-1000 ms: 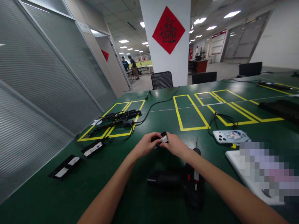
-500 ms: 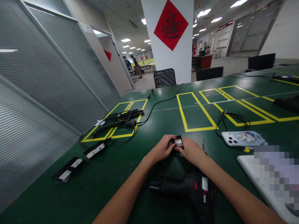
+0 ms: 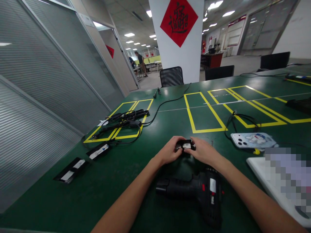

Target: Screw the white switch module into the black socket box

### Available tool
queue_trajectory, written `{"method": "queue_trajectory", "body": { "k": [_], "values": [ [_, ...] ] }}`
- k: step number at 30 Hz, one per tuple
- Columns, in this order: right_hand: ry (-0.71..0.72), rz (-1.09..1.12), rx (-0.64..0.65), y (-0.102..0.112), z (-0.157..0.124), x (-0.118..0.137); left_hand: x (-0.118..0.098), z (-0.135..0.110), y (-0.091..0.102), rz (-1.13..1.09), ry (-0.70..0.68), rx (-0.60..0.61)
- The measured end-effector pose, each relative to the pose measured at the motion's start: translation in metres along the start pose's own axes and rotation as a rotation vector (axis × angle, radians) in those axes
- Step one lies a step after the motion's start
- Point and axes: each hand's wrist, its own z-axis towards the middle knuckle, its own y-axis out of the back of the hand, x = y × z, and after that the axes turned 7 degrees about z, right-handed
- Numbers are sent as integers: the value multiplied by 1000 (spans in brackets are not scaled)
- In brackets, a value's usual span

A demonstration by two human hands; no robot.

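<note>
Between my two hands is a small flat black piece with white labels (image 3: 187, 146), held just above the green table. My left hand (image 3: 172, 150) pinches its left end with thumb and fingers. The other end is gripped by my right hand (image 3: 202, 150), and the fingers of both hands partly hide it. Below my hands, between the forearms, a black cordless drill (image 3: 187, 191) lies on its side. The thin metal tip of its bit (image 3: 212, 143) shows just beyond my right hand.
Two flat black pieces with white labels (image 3: 70, 170) (image 3: 98, 151) lie at the left. Behind them, black cables (image 3: 126, 121) are heaped over yellow tape outlines. A phone (image 3: 252, 140) and a white tray-like object (image 3: 262, 174) are at the right. Two people stand far back.
The black piece has turned from a slant to nearly level, and more of its left part shows between my hands. The camera view has shifted slightly.
</note>
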Motion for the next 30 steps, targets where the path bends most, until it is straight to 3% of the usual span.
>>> {"method": "queue_trajectory", "body": {
  "k": [7,11,15,17,20,22,27,30],
  "values": [
    [35,53,-4,-1,1,-6,0,1,-2,10,-19,-12],
    [51,62,-8,-3,0,-7,-7,2,16,37,0,-40],
    [37,78,-78,4,-1,-5,-45,-8,41,71,51,-50],
    [27,103,-170,11,0,-5,-76,-22,45,72,60,24],
    [8,154,-335,22,1,-7,-118,-49,35,74,45,223],
    [-8,186,-425,25,1,-9,-132,-64,19,184,86,387],
    [-11,239,-546,22,0,-7,-124,-71,-21,422,162,432],
    [-13,255,-590,24,-3,-1,-114,-68,-30,434,179,443]
  ]
}}
